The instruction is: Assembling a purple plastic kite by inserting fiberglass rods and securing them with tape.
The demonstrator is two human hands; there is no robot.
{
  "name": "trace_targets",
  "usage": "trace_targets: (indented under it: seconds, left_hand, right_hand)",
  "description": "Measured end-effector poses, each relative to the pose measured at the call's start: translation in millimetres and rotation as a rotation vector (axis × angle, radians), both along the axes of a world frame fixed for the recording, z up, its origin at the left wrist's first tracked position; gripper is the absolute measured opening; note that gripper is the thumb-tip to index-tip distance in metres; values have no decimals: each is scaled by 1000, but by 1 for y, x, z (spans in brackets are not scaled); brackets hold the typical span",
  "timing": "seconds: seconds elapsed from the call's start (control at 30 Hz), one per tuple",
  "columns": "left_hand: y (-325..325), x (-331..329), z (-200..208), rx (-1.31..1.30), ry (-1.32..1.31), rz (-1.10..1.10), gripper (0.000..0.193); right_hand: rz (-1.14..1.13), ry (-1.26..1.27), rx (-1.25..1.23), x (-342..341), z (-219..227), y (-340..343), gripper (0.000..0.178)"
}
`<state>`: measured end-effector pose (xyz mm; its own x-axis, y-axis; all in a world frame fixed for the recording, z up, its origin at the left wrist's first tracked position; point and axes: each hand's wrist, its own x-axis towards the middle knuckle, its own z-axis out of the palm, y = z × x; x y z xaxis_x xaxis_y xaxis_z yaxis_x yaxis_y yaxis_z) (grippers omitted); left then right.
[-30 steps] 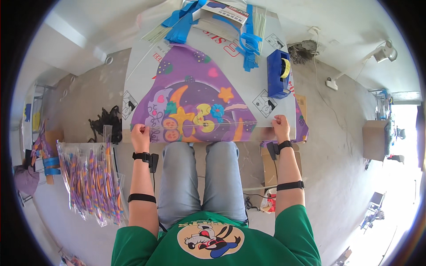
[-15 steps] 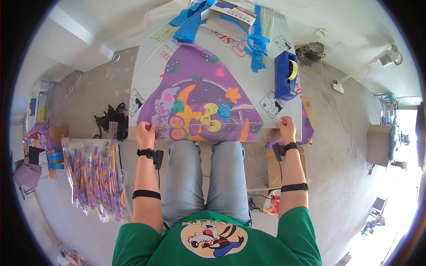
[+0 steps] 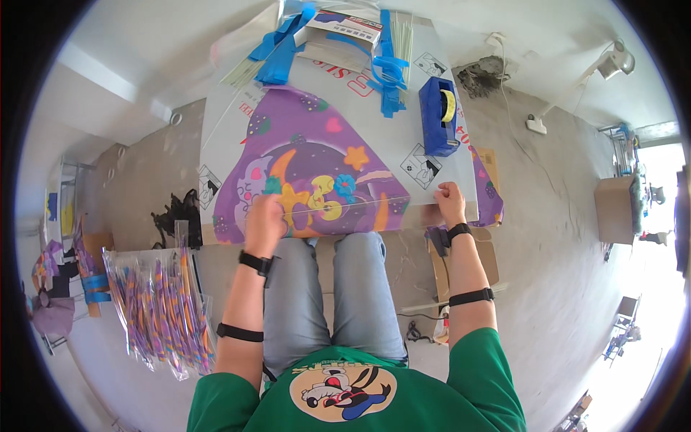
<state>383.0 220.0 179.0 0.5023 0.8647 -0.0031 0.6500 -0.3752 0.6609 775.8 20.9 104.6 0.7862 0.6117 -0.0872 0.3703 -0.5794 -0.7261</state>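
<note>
Left hand shifted inward over purple printed fabric panel on table; thin rod span between hands shorter. Right hand pinched closed near panel's right corner. Left blurred, can't tell grip.

I've got a green shirt here, round cartoon print, pale blue jeans, black straps on left and right arms!

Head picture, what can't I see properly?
Left hand: grip blurred, head view.
Cloth: part covered by that hand, head view.
Right hand: its own curl hides whatever it might pinch, head view.
Clutter far right: too small, head view.
</note>
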Motion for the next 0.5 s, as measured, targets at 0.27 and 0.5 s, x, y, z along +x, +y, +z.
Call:
trace_targets:
  seconds: [0.27,0.5]
  left_hand:
    - [-47,90,-21,123,259,-749,54]
    - [-49,136,-32,173,381,-974,62]
  right_hand:
    - [25,10,-18,-13,2,14,20]
    - [19,6,-21,-16,7,15,19]
